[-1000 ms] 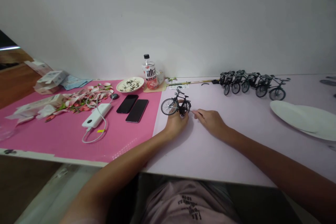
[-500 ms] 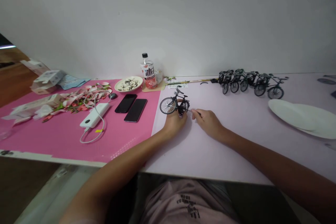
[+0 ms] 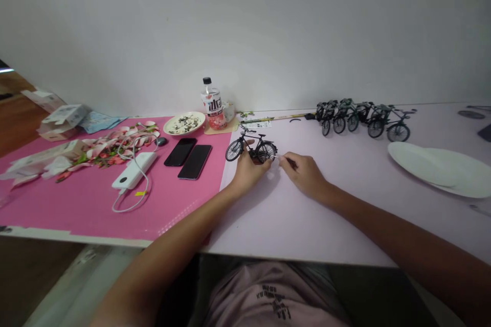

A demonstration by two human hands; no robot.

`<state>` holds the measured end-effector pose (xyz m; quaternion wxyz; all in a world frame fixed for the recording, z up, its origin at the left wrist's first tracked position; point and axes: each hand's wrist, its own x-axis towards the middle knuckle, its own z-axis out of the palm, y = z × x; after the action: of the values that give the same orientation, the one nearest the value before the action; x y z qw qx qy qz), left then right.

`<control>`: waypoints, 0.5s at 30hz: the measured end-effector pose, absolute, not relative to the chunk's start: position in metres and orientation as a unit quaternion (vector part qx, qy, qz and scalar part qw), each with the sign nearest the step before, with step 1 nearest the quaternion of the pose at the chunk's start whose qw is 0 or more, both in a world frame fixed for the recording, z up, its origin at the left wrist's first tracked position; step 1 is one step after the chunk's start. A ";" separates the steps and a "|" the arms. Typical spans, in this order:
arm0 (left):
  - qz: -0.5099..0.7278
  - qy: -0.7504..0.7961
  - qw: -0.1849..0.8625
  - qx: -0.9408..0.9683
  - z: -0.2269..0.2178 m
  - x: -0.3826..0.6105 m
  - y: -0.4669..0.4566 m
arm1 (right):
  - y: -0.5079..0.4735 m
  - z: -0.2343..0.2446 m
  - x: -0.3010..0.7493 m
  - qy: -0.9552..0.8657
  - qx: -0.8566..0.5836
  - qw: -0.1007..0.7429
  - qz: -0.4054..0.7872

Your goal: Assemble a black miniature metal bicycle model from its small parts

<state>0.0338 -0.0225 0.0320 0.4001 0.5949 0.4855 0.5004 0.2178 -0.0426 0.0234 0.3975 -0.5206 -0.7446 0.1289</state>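
A small black model bicycle (image 3: 251,147) stands side-on at the seam between the pink mat and the pale table top. My left hand (image 3: 245,171) is closed on its frame from below. My right hand (image 3: 303,171) is just to the right, fingers pinched on a thin metal tool (image 3: 282,158) whose tip points at the model's rear wheel.
A row of several finished model bicycles (image 3: 360,117) stands at the back right. White plates (image 3: 441,168) lie at the right. On the pink mat (image 3: 76,199) are two black phones (image 3: 187,156), a white power bank (image 3: 132,173), a bowl (image 3: 184,123), a bottle (image 3: 210,107) and wrappers.
The model bicycle has turned in my left hand from angled to side-on and shifted a little left. My right hand with the tool stayed close by its rear wheel.
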 end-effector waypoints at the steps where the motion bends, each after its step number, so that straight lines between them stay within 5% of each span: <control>1: 0.504 0.483 0.418 0.582 0.033 0.034 -0.022 | -0.043 0.025 0.218 -0.737 -0.511 0.420 0.135; 10: 0.487 0.466 0.529 0.515 0.034 0.032 -0.019 | -0.029 0.016 0.224 -0.672 -0.465 0.538 0.206; 15: 0.469 0.444 0.560 0.520 0.035 0.033 -0.022 | -0.027 0.013 0.224 -0.634 -0.501 0.526 0.266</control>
<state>0.0331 -0.0219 0.0347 0.5597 0.5195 0.4437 0.4690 0.2239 -0.0266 0.0130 0.5263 -0.5011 -0.6336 0.2655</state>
